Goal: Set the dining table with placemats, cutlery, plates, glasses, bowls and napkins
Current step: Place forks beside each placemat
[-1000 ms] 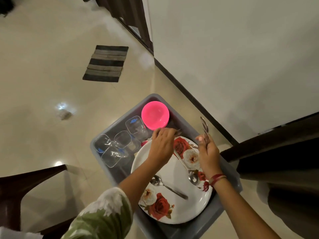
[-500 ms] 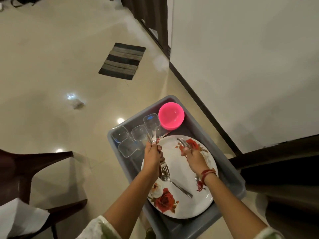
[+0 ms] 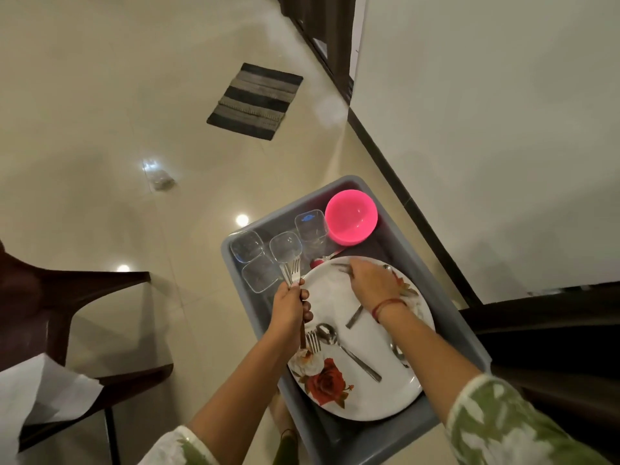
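The left hand [image 3: 290,307] grips forks [image 3: 292,273], tines pointing far. The right hand [image 3: 372,285] curls round a utensil [image 3: 354,317] on the plate [image 3: 365,345] in a grey tub [image 3: 449,310].

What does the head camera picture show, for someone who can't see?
A person's left hand grips forks above a rose-patterned plate in a grey tub, while the right hand reaches for more cutlery there. Glasses and a pink bowl share the tub.
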Motion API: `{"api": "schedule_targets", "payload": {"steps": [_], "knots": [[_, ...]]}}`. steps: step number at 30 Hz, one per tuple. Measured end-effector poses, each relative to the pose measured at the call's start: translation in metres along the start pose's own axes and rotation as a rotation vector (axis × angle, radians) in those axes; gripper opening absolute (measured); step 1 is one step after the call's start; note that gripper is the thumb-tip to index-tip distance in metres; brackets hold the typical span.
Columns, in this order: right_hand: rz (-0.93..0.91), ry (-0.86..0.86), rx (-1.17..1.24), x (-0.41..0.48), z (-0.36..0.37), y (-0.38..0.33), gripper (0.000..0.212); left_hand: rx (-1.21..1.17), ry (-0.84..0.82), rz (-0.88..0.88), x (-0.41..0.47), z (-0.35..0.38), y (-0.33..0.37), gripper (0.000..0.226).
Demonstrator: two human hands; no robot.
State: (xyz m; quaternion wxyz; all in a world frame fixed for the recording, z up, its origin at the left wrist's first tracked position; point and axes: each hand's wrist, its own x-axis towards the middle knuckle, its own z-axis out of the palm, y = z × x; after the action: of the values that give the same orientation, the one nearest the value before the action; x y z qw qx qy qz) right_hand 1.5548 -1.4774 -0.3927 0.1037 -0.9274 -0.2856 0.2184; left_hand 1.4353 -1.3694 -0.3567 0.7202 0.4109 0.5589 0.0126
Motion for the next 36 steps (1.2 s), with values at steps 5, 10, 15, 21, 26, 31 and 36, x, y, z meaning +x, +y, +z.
{"api": "schedule_targets", "payload": {"steps": [5,10,15,21,26,31,36], "knots": [[-0.051,-0.057,0.113,0.027,-0.012,-0.019,0.017,-0.057,-0.048,0.001,-0.006,-0.014,0.003,0.019],[0.282,-0.192,1.102,-0.019,-0.004,-0.003,0.024,-0.371,-0.152,-0.150,-0.022,-0.030,-0.007,0.038],[0.583,-0.436,2.117,-0.060,-0.008,0.019,0.038,-0.595,-0.305,-0.310,-0.033,-0.036,-0.014,0.012],[0.382,-0.475,2.180,-0.082,-0.027,0.022,0.048,-0.549,-0.434,-0.282,-0.047,-0.034,-0.014,0.033],[0.396,-0.554,2.053,-0.090,-0.044,0.022,0.042,-0.514,-0.470,-0.226,-0.064,-0.032,-0.011,0.035],[0.571,-0.471,1.861,-0.096,-0.051,-0.013,0.040,-0.520,-0.391,-0.205,-0.085,-0.040,-0.004,0.022],[0.557,-0.476,2.024,-0.115,-0.052,-0.071,0.040,-0.664,-0.413,-0.111,-0.116,-0.085,0.015,0.010]]}}
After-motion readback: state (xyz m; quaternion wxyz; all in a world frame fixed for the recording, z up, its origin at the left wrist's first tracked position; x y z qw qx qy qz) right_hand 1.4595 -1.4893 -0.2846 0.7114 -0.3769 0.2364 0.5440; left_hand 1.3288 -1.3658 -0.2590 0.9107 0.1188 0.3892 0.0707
